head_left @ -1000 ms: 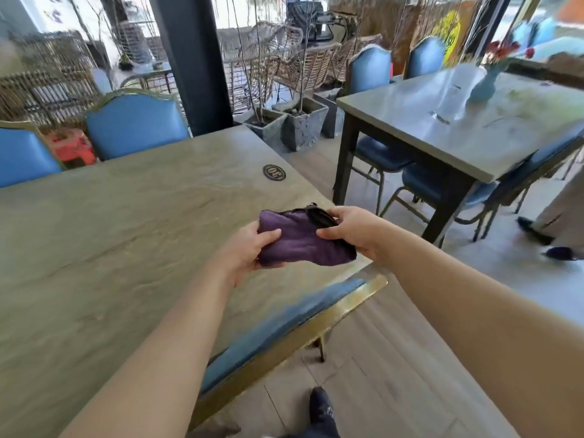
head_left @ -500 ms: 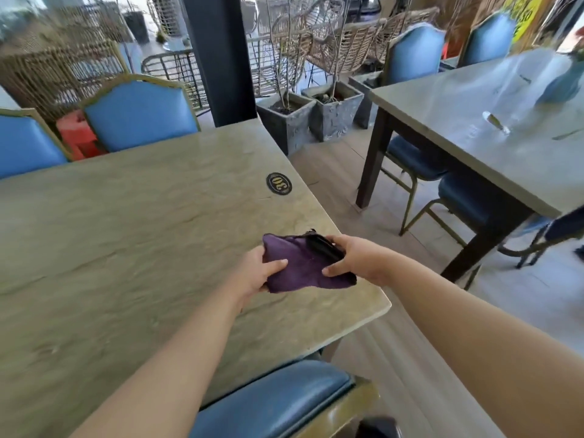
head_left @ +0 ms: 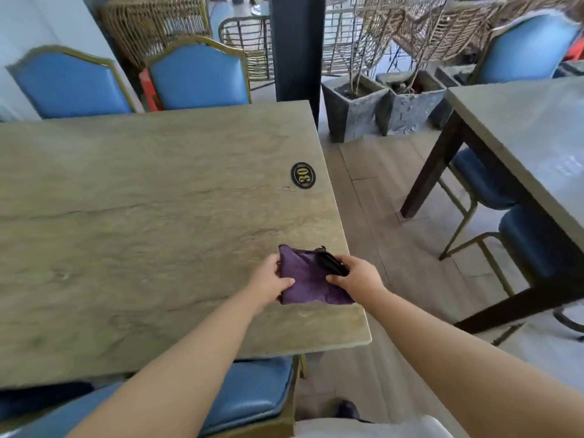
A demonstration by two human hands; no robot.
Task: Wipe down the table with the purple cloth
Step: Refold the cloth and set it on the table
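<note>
Blue chairs [head_left: 197,75], wicker seats [head_left: 151,23], stone planters [head_left: 354,105], plank floor [head_left: 379,191]

two hands [head_left: 270,281], one purple cloth [head_left: 308,281], two tables [head_left: 142,200], two stone planters [head_left: 354,105]; one number plaque [head_left: 303,175]

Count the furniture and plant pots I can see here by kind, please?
Stone-look tables: 2
Blue padded chairs: 6
Grey square plant pots: 2
Total: 10

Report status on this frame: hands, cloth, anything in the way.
Left hand and right hand both grip the cloth. Cloth folded, near table corner. Only a number badge ahead.
</note>
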